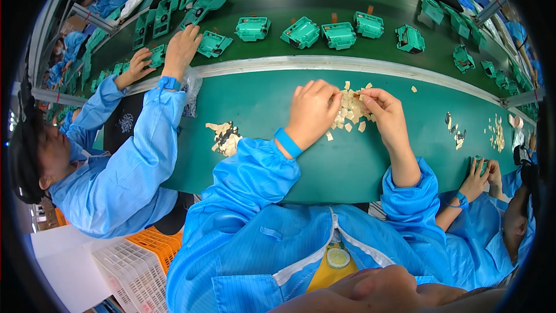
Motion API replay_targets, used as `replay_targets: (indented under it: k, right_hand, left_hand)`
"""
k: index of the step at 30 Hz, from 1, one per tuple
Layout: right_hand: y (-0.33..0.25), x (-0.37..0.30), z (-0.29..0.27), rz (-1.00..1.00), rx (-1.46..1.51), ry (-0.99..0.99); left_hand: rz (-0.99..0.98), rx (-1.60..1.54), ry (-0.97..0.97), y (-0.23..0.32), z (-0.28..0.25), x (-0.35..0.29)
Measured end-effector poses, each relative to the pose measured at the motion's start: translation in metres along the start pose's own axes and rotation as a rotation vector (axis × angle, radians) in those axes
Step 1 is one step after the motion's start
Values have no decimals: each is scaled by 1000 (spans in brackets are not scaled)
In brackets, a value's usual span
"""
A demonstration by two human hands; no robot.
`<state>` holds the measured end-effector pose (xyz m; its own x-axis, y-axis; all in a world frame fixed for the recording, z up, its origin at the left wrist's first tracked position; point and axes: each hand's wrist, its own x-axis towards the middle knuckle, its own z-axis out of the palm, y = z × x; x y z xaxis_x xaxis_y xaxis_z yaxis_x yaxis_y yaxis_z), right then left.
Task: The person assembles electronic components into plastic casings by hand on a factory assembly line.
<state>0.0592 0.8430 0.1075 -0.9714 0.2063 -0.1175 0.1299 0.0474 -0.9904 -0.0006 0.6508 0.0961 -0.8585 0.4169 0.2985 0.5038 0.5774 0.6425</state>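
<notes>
On the green work table in front of me lies a heap of small flat cream-coloured pieces. My left hand is over the heap's left side, fingers curled and thumb bent inward; whatever they hold is hidden. From the right, my right hand reaches the heap's upper edge. Its thumb and forefinger pinch together on a small piece, too small to name. A second heap of cream pieces, mixed with black bits, lies to the left of my left forearm.
Beyond a pale metal rail, a green conveyor carries several teal plastic housings. At left, a co-worker reaches to the housings. Another co-worker's hands hold a teal part at right. Smaller piles of pieces lie nearby.
</notes>
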Motion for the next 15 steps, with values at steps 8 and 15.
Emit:
replay_targets:
  k: [8,15]
  right_hand:
    - [17,1,-1,-184,-82,-18]
    - [-1,-4,1,-650,-557,59]
  left_hand:
    - [212,-230,14,5,6,0]
    - [131,-333,21,4,15,4]
